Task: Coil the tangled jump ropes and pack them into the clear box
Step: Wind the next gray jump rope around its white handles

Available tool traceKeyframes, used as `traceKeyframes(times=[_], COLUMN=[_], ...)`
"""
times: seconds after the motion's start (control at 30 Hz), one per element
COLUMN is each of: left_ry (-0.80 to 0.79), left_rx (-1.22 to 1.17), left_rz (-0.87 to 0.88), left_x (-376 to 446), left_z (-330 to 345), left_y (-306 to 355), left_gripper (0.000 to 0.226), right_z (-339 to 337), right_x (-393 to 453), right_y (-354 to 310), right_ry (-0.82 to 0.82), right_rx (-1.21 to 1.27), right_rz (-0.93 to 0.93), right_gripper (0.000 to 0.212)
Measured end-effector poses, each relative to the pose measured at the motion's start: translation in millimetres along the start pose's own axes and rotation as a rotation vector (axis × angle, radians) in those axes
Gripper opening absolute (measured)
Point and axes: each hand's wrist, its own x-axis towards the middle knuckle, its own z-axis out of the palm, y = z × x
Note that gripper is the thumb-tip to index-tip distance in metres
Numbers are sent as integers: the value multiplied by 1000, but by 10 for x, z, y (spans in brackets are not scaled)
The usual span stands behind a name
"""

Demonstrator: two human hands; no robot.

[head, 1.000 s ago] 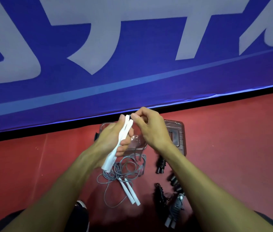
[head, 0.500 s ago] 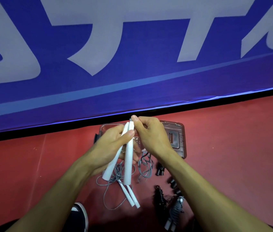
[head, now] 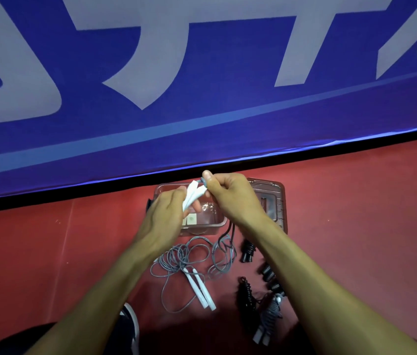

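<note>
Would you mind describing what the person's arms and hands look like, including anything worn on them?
Both forearms are bare as far as the frame shows, with no sleeves, gloves, watch or bracelet visible. The left hand and right hand carry no rings that I can make out. The fingers have short nails. No markings or bandages show.

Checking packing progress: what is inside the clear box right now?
No rope is visible inside the clear box; only two small pale square labels and a glint show. The left hand and right hand cover part of it.
</note>
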Motion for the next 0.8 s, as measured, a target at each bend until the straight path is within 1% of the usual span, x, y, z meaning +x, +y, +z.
traceKeyframes(times=[0.07,0.2,0.27,0.4,0.47,0.53,0.57,0.67,0.73,0.8], left_ry=[-35,-230,-262,-260,-286,-357,-347,-122,-31,-29], left_rx=[-87,-242,-331,-455,-451,-361,-274,-26,12,2], left_rz=[0,40,0,-117,-122,-81,-49,22,14,3], left_x=[25,41,48,23,9,-2,5,23,36,60], left_z=[10,1,4,55,63,38,33,41,50,41], left_y=[-8,-105,-136,-55,-31,-27,-39,-59,-47,-76], left_gripper=[53,42,35,32,31,38,43,58,68,69], right_z=[6,-21,-37,-38,-20,-7,-11,-12,8,20], right_x=[9,11,0,-14,-16,-17,-21,-42,-54,-52], right_y=[13,21,0,-55,-66,-60,-57,-75,-85,-92], right_ry=[23,53,45,33,20,15,16,15,14,20], right_rx=[14,40,74,78,82,81,80,51,34,37], right_rz=[10,25,25,2,0,2,3,16,13,18], right_gripper=[54,52,50,52,53,52,51,51,51,51])
